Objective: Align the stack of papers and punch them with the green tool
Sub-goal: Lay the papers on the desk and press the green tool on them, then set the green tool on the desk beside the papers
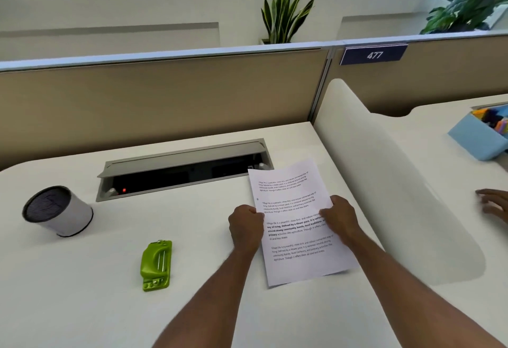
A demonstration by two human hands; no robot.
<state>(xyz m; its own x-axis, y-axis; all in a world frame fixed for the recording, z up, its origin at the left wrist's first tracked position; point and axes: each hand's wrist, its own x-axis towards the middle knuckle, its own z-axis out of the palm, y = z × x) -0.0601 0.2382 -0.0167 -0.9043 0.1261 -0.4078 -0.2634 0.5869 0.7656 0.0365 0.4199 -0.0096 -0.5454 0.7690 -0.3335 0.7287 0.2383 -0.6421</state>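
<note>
We grip printed paper stack (298,226) with left hand (245,226) and right hand (341,218), long axis away from us, tilted, green plastic hole punch (156,264) lengthwise, untouched

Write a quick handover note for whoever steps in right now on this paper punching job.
Left hand: closed on the left edge of the stack of papers.
Right hand: closed on the stack's right edge.
The papers are held over the white desk, printed side up, at a slight angle.
The green punch lies on the desk left of the papers, untouched.
Done: papers picked up in both hands.
Left: square the edges, then slide the stack into the punch and press.
Someone else's hand rests at the far right; it is not part of the job.
</note>
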